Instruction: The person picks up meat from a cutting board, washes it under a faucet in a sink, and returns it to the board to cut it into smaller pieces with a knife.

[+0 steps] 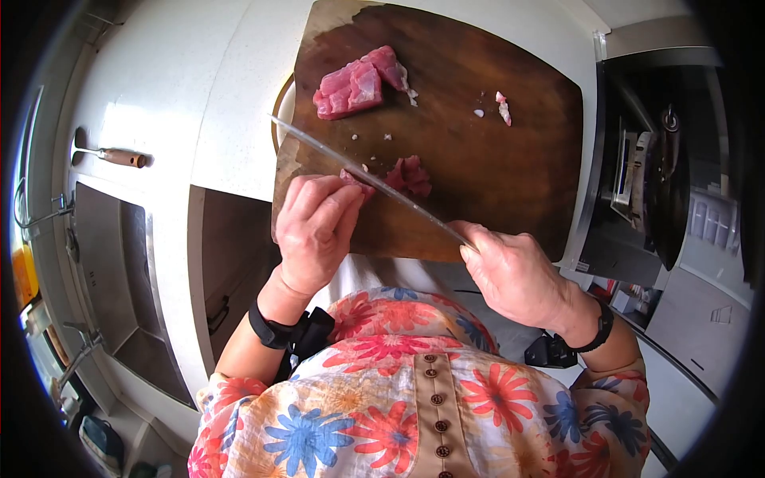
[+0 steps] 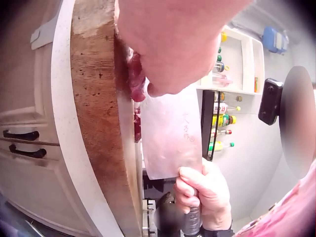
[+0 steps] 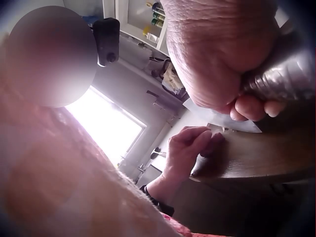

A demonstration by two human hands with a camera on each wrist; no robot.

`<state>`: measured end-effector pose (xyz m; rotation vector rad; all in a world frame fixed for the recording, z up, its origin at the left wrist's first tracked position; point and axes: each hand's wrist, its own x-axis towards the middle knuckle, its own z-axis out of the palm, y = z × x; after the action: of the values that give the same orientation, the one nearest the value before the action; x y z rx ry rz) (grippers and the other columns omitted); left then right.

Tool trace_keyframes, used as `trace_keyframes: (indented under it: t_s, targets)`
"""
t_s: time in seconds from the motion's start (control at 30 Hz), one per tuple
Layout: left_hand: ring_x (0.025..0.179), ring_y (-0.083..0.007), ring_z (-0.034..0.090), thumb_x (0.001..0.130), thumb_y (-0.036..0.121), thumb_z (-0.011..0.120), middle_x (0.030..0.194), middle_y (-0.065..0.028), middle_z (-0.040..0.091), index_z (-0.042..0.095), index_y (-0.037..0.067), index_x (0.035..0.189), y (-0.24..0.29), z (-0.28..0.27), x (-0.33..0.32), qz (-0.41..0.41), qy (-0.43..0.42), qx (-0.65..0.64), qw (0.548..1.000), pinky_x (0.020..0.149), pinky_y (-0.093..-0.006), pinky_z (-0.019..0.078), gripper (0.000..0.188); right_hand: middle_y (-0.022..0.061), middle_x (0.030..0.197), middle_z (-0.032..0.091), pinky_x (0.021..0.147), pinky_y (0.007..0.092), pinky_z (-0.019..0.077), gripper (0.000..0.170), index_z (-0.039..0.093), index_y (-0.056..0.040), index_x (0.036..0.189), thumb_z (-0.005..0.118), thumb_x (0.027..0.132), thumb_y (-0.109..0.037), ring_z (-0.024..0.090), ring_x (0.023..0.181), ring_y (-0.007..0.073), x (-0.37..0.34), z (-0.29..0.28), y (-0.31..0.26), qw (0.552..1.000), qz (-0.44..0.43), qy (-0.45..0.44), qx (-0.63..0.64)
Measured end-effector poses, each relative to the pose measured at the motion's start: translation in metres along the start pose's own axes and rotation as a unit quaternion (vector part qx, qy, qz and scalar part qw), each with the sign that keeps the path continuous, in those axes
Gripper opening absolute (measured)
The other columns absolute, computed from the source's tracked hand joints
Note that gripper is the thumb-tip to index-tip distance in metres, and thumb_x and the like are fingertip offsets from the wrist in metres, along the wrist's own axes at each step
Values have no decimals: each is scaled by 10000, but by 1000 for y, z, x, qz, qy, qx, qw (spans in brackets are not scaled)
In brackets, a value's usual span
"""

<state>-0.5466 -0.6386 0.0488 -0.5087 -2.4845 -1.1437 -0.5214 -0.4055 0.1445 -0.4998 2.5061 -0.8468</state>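
My right hand (image 1: 518, 275) grips the handle of a broad knife (image 1: 374, 180), its blade slanting to the upper left over the board. In the left wrist view the blade (image 2: 170, 133) stands upright beside the meat, the right hand (image 2: 210, 195) round its handle. My left hand (image 1: 313, 231), fingers bent, holds a small piece of meat (image 1: 358, 185) on the board against the blade. Just past the blade lie cut pieces (image 1: 409, 176). A larger chunk of meat (image 1: 351, 84) is at the board's upper left.
The wooden cutting board (image 1: 494, 183) lies on a white counter (image 1: 239, 103). White scraps (image 1: 504, 109) are on its right part. A wooden-handled utensil (image 1: 119, 156) lies at the left, above a sink (image 1: 119, 271). A stove with a pan (image 1: 669, 183) stands to the right.
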Motion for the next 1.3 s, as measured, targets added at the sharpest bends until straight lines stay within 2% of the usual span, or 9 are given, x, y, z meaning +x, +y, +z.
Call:
trace_keyframes:
  t_s: [0.07, 0.4, 0.5, 0.6, 0.73, 0.83, 1.0, 1.1, 1.3]
  targets:
    - [778, -250, 588, 683, -28, 753, 876, -72, 615, 663, 46, 889, -1, 3, -1, 25, -6, -1, 1000, 646, -333, 490, 237, 197, 783, 643, 586, 411, 539, 240, 533, 69, 1081, 534, 880, -63, 647, 680, 348, 2, 0, -4, 1000, 0, -17, 8]
    - [775, -255, 573, 672, -38, 740, 847, -69, 594, 661, 48, 876, -3, 2, -1, 19, -26, 3, 999, 656, -338, 490, 235, 197, 740, 638, 557, 401, 535, 245, 542, 85, 1073, 540, 868, -49, 646, 641, 343, -15, -2, 1, 1000, -8, -26, -15]
    - [776, -259, 575, 669, -41, 740, 842, -69, 592, 661, 47, 868, -3, 3, -1, 17, -25, -1, 1000, 659, -338, 492, 231, 195, 682, 627, 539, 409, 530, 237, 546, 87, 1061, 543, 863, -44, 641, 596, 340, -28, -5, 0, 998, 29, -40, -28]
    - [778, -263, 578, 669, -46, 738, 838, -69, 591, 662, 45, 863, -4, 3, 0, 20, -20, -6, 1000, 662, -337, 494, 228, 199, 670, 621, 530, 418, 523, 226, 536, 88, 1049, 532, 865, -42, 639, 596, 348, -11, -3, -1, 999, 9, -44, -9]
    - [776, -261, 579, 669, -50, 735, 835, -69, 593, 662, 45, 865, -3, 3, 0, 18, -26, 0, 1000, 661, -334, 494, 230, 213, 625, 596, 541, 475, 503, 76, 475, 32, 906, 489, 850, -18, 620, 603, 402, 44, 16, -5, 999, -36, -30, 11]
    - [777, -257, 579, 675, -52, 733, 838, -70, 594, 661, 45, 867, -2, 2, -1, 23, -28, -3, 999, 660, -332, 494, 227, 208, 612, 588, 550, 489, 498, 62, 466, 25, 884, 484, 857, -29, 622, 618, 404, 47, 17, -5, 1000, -26, -17, -5]
    - [782, -259, 592, 711, -50, 726, 853, -80, 613, 675, 42, 871, -1, 4, -2, 3, -16, -6, 1000, 664, -336, 492, 192, 218, 723, 622, 565, 456, 514, 144, 507, 47, 985, 492, 892, -61, 631, 660, 392, 11, -2, 6, 998, 9, -55, 16]
    - [792, -252, 595, 721, -43, 727, 865, -80, 618, 680, 43, 890, 3, -1, 3, -5, -18, -3, 1000, 671, -332, 494, 195, 209, 745, 628, 569, 426, 522, 216, 526, 65, 1072, 516, 887, -47, 635, 660, 367, 0, -6, 6, 999, 29, -23, 13]
    - [789, -249, 584, 681, -32, 752, 873, -64, 607, 675, 60, 897, -2, 1, -5, 14, -8, 10, 1000, 659, -330, 491, 247, 197, 751, 631, 563, 414, 524, 215, 530, 69, 1062, 527, 888, -58, 636, 658, 356, 1, -2, -3, 1000, 3, -11, 29]
